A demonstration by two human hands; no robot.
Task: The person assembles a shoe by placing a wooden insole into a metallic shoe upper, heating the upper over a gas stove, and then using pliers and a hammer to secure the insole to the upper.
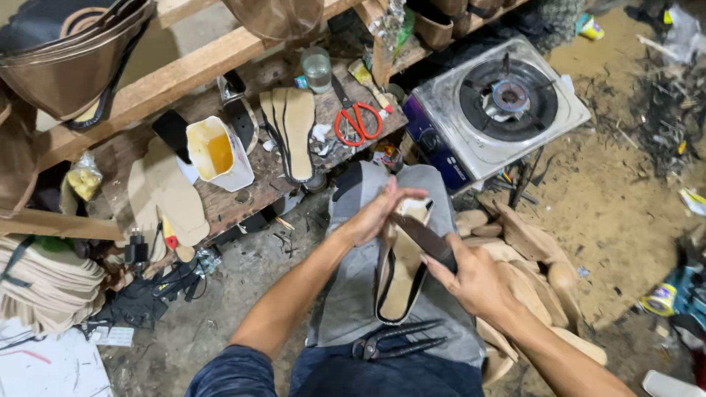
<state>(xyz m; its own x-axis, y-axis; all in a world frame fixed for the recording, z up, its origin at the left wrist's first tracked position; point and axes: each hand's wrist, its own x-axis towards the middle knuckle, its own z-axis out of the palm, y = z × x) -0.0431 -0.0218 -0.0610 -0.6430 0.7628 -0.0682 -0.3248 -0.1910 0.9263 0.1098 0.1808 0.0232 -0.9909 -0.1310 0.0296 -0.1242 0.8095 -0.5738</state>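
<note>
A shoe sole with a dark rim and tan insole point(401, 279) lies along my lap on grey trousers. My left hand point(379, 213) presses flat on its far end, fingers together. My right hand point(471, 279) grips a dark strip of material point(426, 239) that runs across the sole toward my left hand. Black pincers point(397, 342) rest on my thigh just below the sole.
A low wooden bench point(250, 187) holds a white glue tub point(217, 154), stacked insoles point(290, 125), red-handled scissors point(358, 121) and a glass point(317, 68). A single-burner gas stove point(500, 103) stands at right. Wooden shoe lasts point(529, 250) lie beside my right knee.
</note>
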